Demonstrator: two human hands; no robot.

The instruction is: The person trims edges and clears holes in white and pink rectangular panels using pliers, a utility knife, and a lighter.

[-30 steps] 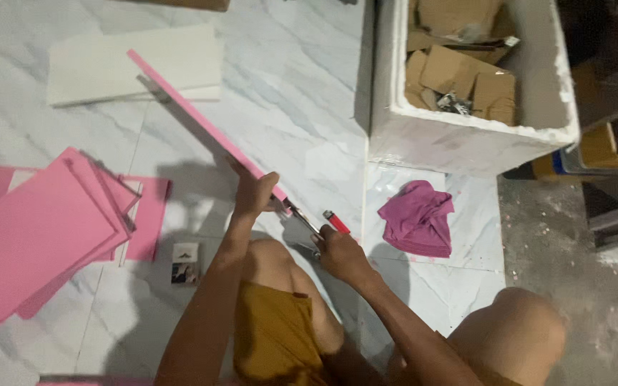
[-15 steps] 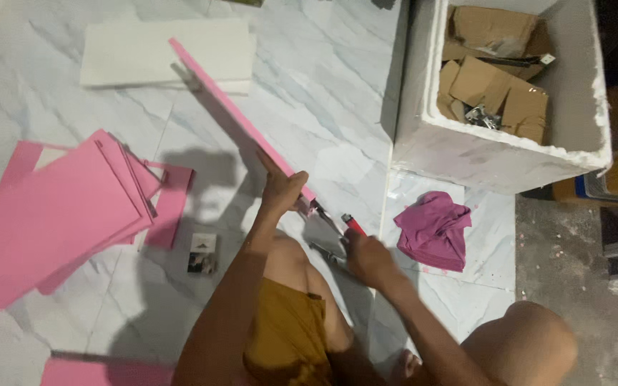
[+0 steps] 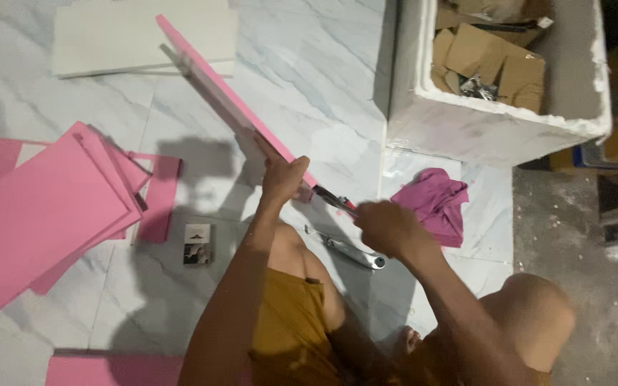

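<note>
Now our left hand (image 3: 282, 174) stays clamped on the pink board's (image 3: 216, 86) edge, while our right hand (image 3: 388, 227), gripping the knife (image 3: 334, 199), has drawn back, lengthening the cut.

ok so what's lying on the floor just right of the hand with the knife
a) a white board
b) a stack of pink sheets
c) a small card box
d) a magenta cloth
d: the crumpled magenta cloth lies on the marble floor just right of the right hand, in front of the white foam box; the pink sheets lie far to the left.
</note>
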